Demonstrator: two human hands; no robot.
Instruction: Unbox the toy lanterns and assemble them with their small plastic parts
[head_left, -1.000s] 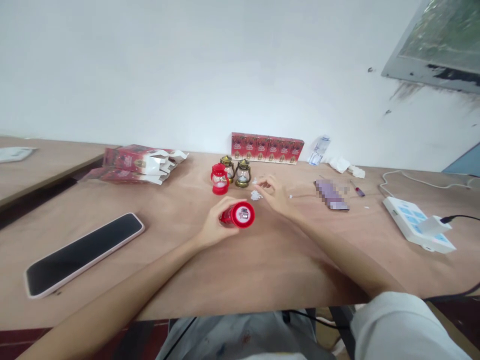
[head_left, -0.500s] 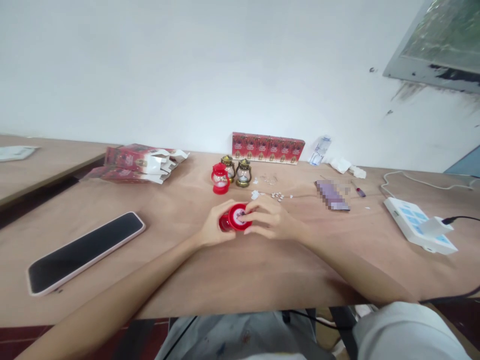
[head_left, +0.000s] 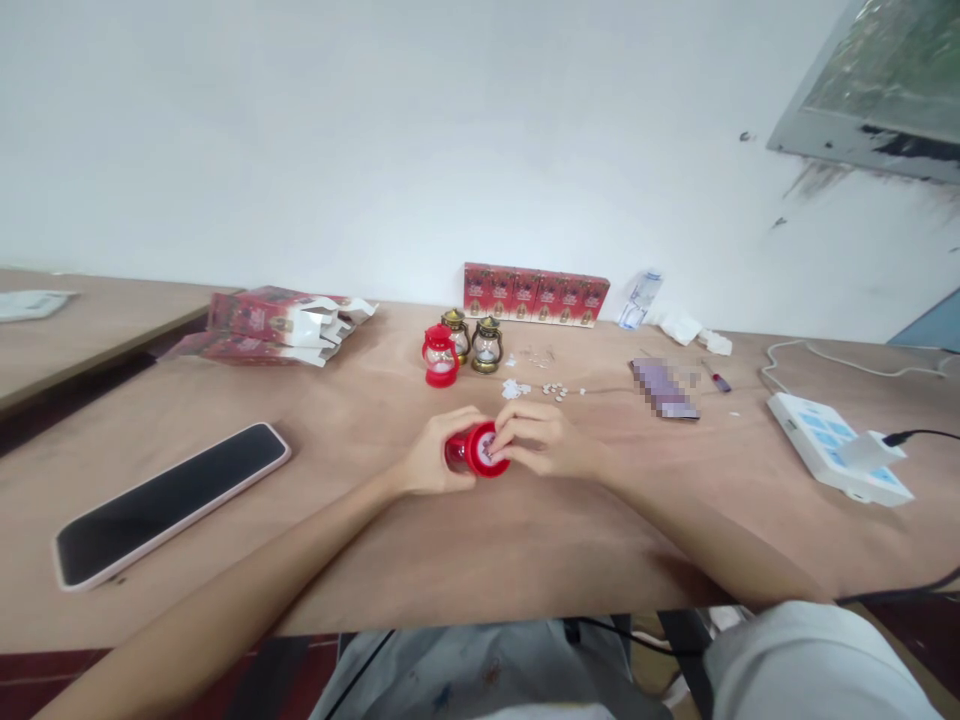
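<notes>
A small red lantern (head_left: 472, 456) lies on its side in my left hand (head_left: 435, 455), its round base turned up toward me. The fingers of that hand wrap around the lantern body. My right hand (head_left: 551, 440) has its fingertips bunched at the pale middle of the base; whether something small is between them is hidden. Just beyond, another red lantern (head_left: 441, 358) stands upright beside two bronze-coloured lanterns (head_left: 487, 346). Small white pieces (head_left: 514, 389) and several button-like discs (head_left: 555, 390) lie on the table past my right hand.
Red printed boxes (head_left: 536, 296) stand in a row against the wall. Flattened packaging (head_left: 277, 328) lies at the back left, a phone (head_left: 172, 505) at front left. To the right are a blurred purple item (head_left: 660, 385), a small screwdriver-like tool (head_left: 721, 382) and a white power strip (head_left: 832, 445).
The lantern has tipped slightly, its base shifting a little right and toward me. My right fingertips have moved to the base's lower right and drawn closer together.
</notes>
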